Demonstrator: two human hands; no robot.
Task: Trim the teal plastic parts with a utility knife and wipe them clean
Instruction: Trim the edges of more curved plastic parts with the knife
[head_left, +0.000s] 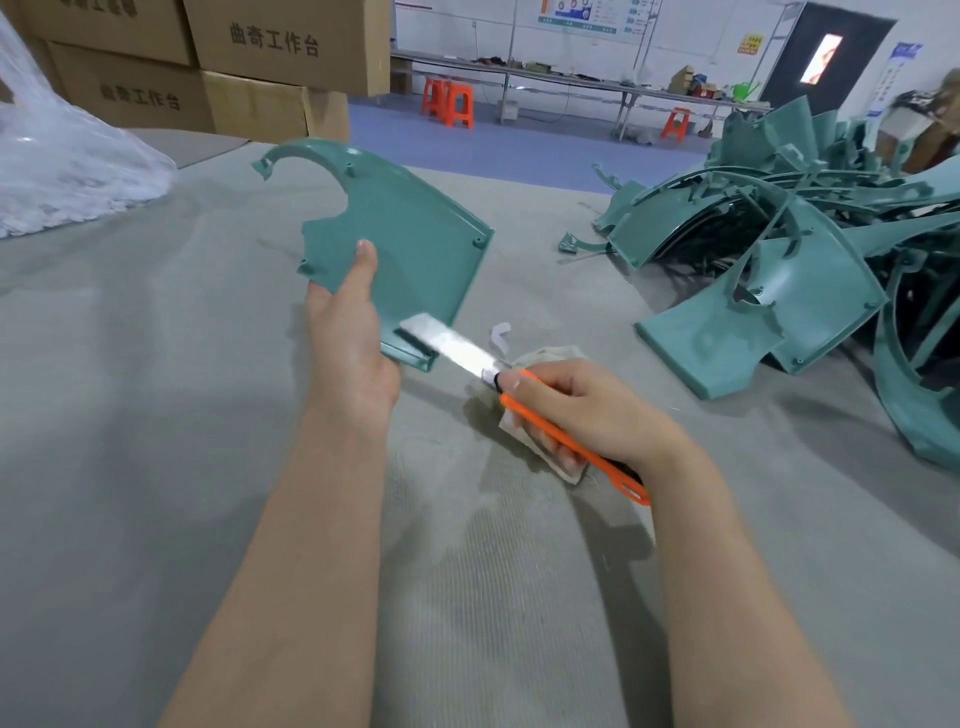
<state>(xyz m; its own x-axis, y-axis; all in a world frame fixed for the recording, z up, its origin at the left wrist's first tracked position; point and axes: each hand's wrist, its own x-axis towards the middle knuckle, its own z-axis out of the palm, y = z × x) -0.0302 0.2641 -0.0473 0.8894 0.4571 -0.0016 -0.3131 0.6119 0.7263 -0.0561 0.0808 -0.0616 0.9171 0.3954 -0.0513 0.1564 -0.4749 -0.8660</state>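
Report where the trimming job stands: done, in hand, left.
Done: no separate finished stack shows. In hand: left hand holds one teal part; right hand grips the utility knife, blade at its lower edge, cloth under that hand. Left: wiping this part, plus the pile of teal parts at the right.

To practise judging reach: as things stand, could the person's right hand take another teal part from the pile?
Probably not yet. The right hand grips the utility knife, with a cloth beneath it, so it has no free grasp. The table between it and the pile looks unobstructed.
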